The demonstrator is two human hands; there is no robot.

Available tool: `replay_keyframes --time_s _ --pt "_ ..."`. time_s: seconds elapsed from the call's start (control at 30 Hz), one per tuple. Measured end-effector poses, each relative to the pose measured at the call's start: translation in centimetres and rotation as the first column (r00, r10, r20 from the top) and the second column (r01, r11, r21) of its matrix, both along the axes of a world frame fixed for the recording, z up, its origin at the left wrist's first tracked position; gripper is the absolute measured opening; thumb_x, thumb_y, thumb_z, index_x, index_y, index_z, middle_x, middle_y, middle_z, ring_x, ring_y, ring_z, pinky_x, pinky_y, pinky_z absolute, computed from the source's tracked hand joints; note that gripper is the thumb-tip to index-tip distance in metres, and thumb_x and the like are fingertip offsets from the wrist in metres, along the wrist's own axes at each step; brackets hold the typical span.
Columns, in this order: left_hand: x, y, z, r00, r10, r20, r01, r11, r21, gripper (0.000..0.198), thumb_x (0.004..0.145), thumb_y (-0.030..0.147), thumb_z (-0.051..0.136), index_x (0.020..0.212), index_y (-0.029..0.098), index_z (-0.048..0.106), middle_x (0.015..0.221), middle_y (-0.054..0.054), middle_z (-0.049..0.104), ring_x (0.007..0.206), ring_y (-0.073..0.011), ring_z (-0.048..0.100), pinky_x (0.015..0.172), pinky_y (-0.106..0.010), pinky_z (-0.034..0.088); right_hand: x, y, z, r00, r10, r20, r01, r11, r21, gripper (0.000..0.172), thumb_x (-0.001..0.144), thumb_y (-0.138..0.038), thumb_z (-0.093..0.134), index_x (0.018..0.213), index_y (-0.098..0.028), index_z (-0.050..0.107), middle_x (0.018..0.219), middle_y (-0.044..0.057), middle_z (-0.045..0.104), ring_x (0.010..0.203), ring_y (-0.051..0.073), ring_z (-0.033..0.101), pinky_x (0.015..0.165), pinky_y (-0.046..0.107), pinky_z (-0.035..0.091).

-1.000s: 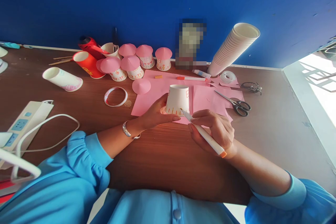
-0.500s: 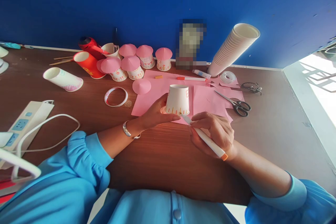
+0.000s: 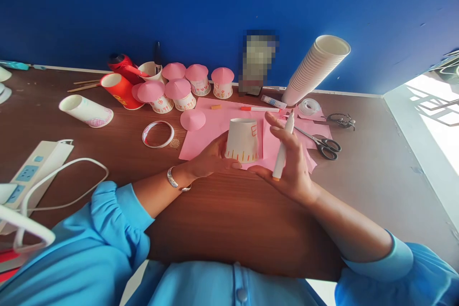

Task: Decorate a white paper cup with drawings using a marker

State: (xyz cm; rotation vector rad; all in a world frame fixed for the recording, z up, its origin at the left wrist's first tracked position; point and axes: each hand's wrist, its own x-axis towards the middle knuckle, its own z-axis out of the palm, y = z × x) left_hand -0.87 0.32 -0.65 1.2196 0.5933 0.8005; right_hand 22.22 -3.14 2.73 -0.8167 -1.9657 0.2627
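Observation:
My left hand (image 3: 213,158) grips a white paper cup (image 3: 241,138), turned upside down, from its left side. Short red, orange and yellow strokes run along the cup's lower rim, and a red window-like outline is drawn near its right edge. To the right of the cup, my right hand (image 3: 292,167) holds a white marker (image 3: 283,148) between its fingers, tip pointing up and away from the cup. Pink paper sheets (image 3: 211,138) lie beneath and behind both hands. An orange marker cap (image 3: 215,106) and a red-capped marker (image 3: 260,109) rest on the paper.
Several cups with pink cone roofs (image 3: 178,89) stand at the back. A loose pink cone (image 3: 192,120) and a tape roll (image 3: 158,134) lie left. Black scissors (image 3: 327,147), a glue tube (image 3: 273,101) and a tall cup stack (image 3: 317,69) are right. A power strip (image 3: 32,172) sits far left.
My right hand has drawn the marker away from the cup's rim and swung its tip upward, with the fingers spreading. The cup has turned slightly in my left hand.

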Motion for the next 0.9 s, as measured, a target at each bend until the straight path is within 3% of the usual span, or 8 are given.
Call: replay_keyframes --time_s 0.13,0.27,0.37,0.53,0.63,0.7,0.8,0.9 --pt "0.2 0.0 0.3 0.996 -0.07 0.049 0.07 0.998 0.003 0.075 0.074 0.047 0.093 0.141 0.027 0.066 0.145 -0.013 0.068 0.139 -0.04 0.06 0.109 -0.052 0.052 0.1 0.4 -0.2 0.998 0.005 0.065 -0.003 0.999 -0.032 0.068 0.095 -0.037 0.08 0.152 -0.022 0.045 0.154 0.024 0.062 0.147 0.038 0.061 0.114 0.063 0.057" --pt "0.6 0.1 0.2 0.998 -0.056 0.044 0.054 0.998 0.045 0.077 0.074 0.04 0.095 0.143 0.028 0.063 0.154 -0.015 0.062 0.146 -0.041 0.055 0.115 -0.054 0.05 0.1 0.2 -0.3 0.983 -0.119 0.138 0.112 0.992 0.059 0.061 0.096 -0.029 0.077 0.149 -0.024 0.048 0.148 0.022 0.068 0.138 0.039 0.066 0.107 0.062 0.06" --pt "0.8 0.0 -0.1 1.0 -0.025 -0.014 0.026 0.998 0.053 0.084 0.071 0.039 0.097 0.145 0.027 0.059 0.154 -0.016 0.061 0.144 -0.0412 0.055 0.112 -0.056 0.051 -0.2 0.1 -0.6 0.97 -0.143 0.194 0.126 0.987 0.097 0.065 0.096 -0.026 0.076 0.152 -0.025 0.045 0.149 0.022 0.068 0.139 0.039 0.066 0.107 0.062 0.059" --pt "0.6 -0.1 0.3 0.995 0.037 -0.091 -0.035 0.999 0.022 0.08 0.072 0.041 0.097 0.14 0.024 0.058 0.15 -0.016 0.063 0.142 -0.0407 0.056 0.109 -0.053 0.053 -0.3 -0.1 -0.3 0.975 -0.127 0.182 0.106 0.987 0.121 0.075 0.099 -0.033 0.074 0.162 -0.024 0.035 0.15 0.023 0.066 0.14 0.039 0.065 0.106 0.061 0.061" --pt "0.4 0.0 0.4 0.99 0.101 -0.097 -0.098 0.995 0.035 0.077 0.071 0.046 0.096 0.134 0.022 0.059 0.139 -0.015 0.067 0.136 -0.0393 0.059 0.107 -0.052 0.052 0.3 -0.8 0.7 0.986 -0.132 0.103 0.113 0.978 0.175 0.065 0.103 -0.032 0.067 0.162 -0.024 0.04 0.118 0.014 0.078 0.102 0.031 0.079 0.083 0.048 0.067" --pt "0.4 0.1 0.4 0.99 0.109 -0.087 -0.106 0.994 0.033 0.076 0.071 0.048 0.096 0.132 0.022 0.059 0.135 -0.014 0.067 0.131 -0.0374 0.061 0.106 -0.051 0.052 0.6 -1.3 1.4 0.991 -0.089 0.095 0.068 0.975 0.21 0.045 0.109 -0.034 0.055 0.153 -0.021 0.055 0.087 0.006 0.073 0.072 0.022 0.072 0.063 0.036 0.063" --pt "0.5 0.1 0.4 0.993 0.102 -0.064 -0.1 0.994 0.037 0.073 0.072 0.046 0.096 0.13 0.022 0.058 0.133 -0.013 0.067 0.129 -0.0355 0.062 0.103 -0.048 0.053 0.5 -2.0 2.3 0.992 -0.01 0.126 -0.018 0.976 0.216 0.031 0.112 -0.031 0.048 0.133 -0.018 0.067 0.075 0.003 0.067 0.059 0.016 0.064 0.05 0.028 0.055" --pt "0.6 0.1 0.4 0.991 0.116 -0.071 -0.112 0.992 0.057 0.072 0.072 0.044 0.096 0.129 0.023 0.058 0.13 -0.012 0.067 0.127 -0.0351 0.062 0.1 -0.046 0.053 -0.1 -2.2 2.5 0.997 -0.004 0.074 -0.009 0.987 0.163 0.02 0.1 -0.013 0.059 0.118 -0.019 0.066 0.077 0.002 0.071 0.059 0.015 0.068 0.05 0.027 0.056"
